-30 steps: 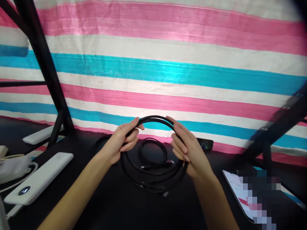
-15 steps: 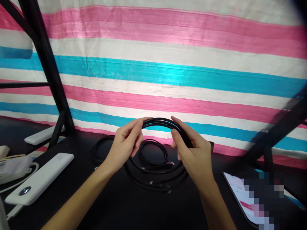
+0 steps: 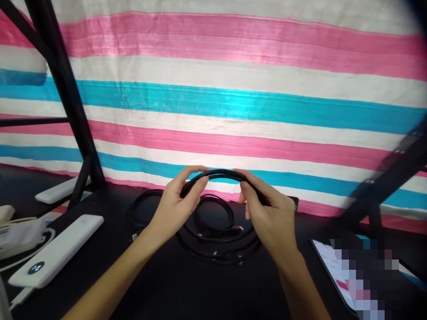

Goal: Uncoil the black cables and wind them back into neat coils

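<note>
A thick coil of black cable [image 3: 222, 173] hangs between my two hands, its upper arc raised and its lower loops dipping toward the black table. My left hand [image 3: 178, 195] grips the coil's left side between thumb and fingers. On the right side, my right hand [image 3: 267, 204] pinches the same coil, fingers behind and thumb in front. Beyond the held loops lies a smaller coil of thin black cable [image 3: 215, 195] with a plug end. Another black cable coil [image 3: 131, 209] rests to the left, partly hidden by my left hand and wrist.
On the left lie a white power bank [image 3: 56, 251] with a lit display, a second white slab [image 3: 60, 190] and white adapters with cords [image 3: 23, 238]. A phone [image 3: 333, 271], partly pixelated, lies right. Black metal posts [image 3: 75, 111] flank the table [image 3: 200, 298]; a striped sheet [image 3: 233, 66] hangs behind.
The coil's top arc sits slightly lower and its strands look closer together. My left fingers have shifted and wrap farther over the cable; my right hand stays nearly in place.
</note>
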Demonstrator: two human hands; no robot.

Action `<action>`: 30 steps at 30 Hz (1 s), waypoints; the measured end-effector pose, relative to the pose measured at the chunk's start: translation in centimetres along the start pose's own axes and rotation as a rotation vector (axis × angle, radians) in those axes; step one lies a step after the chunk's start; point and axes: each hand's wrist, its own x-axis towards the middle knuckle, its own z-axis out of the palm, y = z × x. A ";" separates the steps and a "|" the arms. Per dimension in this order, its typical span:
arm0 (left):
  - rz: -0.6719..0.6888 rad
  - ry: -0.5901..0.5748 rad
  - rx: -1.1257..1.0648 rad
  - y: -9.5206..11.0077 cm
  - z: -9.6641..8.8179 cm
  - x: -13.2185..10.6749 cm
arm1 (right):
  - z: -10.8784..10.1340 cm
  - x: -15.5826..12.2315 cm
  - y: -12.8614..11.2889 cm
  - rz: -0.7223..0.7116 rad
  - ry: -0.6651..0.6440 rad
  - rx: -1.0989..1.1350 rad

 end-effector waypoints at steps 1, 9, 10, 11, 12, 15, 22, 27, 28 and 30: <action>0.030 0.011 0.046 0.0 -0.1 -0.1 | 0.0 0.0 0.0 0.007 -0.001 0.003; 0.173 0.034 0.331 -0.5 -0.5 0.0 | 0.2 0.0 0.0 0.090 -0.042 0.057; 0.182 0.029 0.349 -0.6 -0.5 0.1 | 0.2 0.0 0.0 0.093 -0.049 0.059; 0.198 0.024 0.363 -0.6 -0.6 0.1 | 0.3 0.0 0.0 0.096 -0.054 0.059; 0.218 0.018 0.371 -0.7 -0.6 0.1 | 0.3 0.0 0.1 0.098 -0.057 0.058; 0.277 -0.003 0.369 -1.1 -0.8 0.1 | 0.3 0.0 0.2 0.098 -0.060 0.046; 0.284 0.019 0.355 -1.4 -0.6 0.2 | 0.3 0.0 0.4 0.065 -0.056 0.022; 0.268 0.043 0.316 -1.3 -0.4 0.0 | 0.3 -0.1 0.3 0.060 -0.048 0.013; 0.270 0.049 0.308 -1.3 -0.4 0.0 | 0.3 -0.1 0.3 0.060 -0.046 0.011; 0.272 0.057 0.294 -1.3 -0.3 0.0 | 0.3 -0.1 0.2 0.059 -0.043 0.012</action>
